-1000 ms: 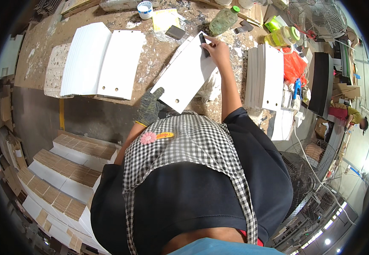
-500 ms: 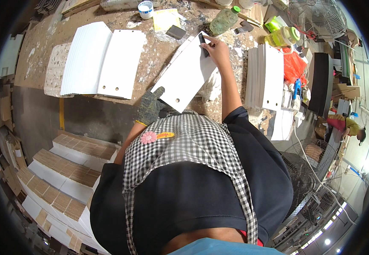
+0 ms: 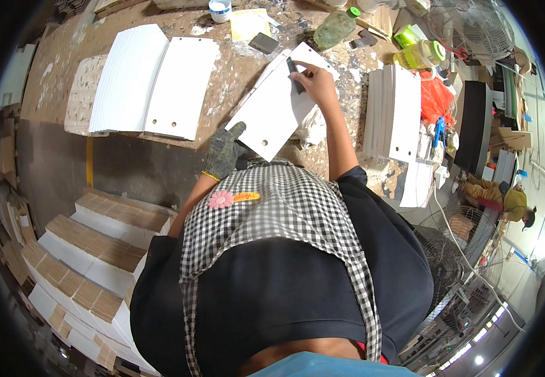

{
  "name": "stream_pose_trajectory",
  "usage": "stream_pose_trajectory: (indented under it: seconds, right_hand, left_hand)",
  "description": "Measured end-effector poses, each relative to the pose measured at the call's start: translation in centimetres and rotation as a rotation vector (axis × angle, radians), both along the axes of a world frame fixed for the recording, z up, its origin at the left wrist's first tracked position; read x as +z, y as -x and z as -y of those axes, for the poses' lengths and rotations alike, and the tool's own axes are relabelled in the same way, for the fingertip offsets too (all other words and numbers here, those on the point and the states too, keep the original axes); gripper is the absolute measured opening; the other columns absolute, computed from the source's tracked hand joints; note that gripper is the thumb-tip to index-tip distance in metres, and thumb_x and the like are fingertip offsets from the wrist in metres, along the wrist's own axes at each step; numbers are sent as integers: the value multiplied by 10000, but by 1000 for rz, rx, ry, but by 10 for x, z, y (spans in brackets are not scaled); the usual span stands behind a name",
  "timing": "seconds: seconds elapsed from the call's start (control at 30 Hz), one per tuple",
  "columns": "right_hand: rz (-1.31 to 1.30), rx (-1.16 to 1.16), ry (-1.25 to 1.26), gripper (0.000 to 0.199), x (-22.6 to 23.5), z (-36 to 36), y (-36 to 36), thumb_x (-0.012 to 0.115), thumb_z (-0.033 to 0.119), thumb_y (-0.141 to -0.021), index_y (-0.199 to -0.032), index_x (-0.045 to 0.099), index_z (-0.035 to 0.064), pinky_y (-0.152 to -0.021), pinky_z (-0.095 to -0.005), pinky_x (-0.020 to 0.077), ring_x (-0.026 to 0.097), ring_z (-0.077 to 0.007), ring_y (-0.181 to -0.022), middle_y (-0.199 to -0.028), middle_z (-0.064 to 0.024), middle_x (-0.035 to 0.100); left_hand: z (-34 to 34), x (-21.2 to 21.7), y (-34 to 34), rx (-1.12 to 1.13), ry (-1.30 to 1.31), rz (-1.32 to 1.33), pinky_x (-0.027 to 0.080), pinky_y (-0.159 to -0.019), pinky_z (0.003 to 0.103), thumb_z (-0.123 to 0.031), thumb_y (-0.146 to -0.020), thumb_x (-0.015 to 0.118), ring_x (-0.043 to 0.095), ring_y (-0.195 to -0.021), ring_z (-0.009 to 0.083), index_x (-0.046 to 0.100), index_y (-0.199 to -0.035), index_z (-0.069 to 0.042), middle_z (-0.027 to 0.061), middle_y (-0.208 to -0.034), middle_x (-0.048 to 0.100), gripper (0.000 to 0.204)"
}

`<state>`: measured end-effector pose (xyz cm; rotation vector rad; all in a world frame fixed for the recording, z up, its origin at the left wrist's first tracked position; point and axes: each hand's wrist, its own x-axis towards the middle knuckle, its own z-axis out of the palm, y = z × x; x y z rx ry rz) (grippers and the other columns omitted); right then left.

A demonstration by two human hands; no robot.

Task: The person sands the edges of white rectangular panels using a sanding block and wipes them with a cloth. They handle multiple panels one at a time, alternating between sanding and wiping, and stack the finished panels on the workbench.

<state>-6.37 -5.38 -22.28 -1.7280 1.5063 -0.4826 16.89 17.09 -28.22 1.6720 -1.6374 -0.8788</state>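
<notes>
Holding steady as before: right hand (image 3: pixel 315 81), dark block (image 3: pixel 293 66), white panel (image 3: pixel 279 107).

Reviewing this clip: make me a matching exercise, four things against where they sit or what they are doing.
Things:
1. left hand
2. right hand
3. green-capped bottle
4. upright stack of white panels

Places or states:
A. lies on the bench beyond the white panel
B. gloved, grips the panel's near edge
C. stands at the person's right on the bench
D. bare, presses a small dark block on the panel

Pairs: 1-B, 2-D, 3-A, 4-C
</notes>
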Motion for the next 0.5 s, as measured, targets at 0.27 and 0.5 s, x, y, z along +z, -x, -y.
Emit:
stream_pose_trajectory:
  seconds: [0.27,0.5]
  right_hand:
    - [23,233,-7,401,7,-43,-17,832,263,-820,-1207,763,183,-722,-382,560,728,-287,-768,-902,-171,752]
    - [31,250,76,369,18,-72,-28,778,205,-892,-1238,740,84,-580,-336,540,678,-154,-614,-789,-114,749]
  left_hand:
    - [6,13,4,40,-115,-51,566,-920,411,24,-713,814,653,-1087,358,629,-1345,-54,244,-1281,603,663]
    - [1,19,7,92,-104,-215,557,-881,414,23,-787,775,661,-1028,324,655,-1327,-93,201,-1147,659,565]
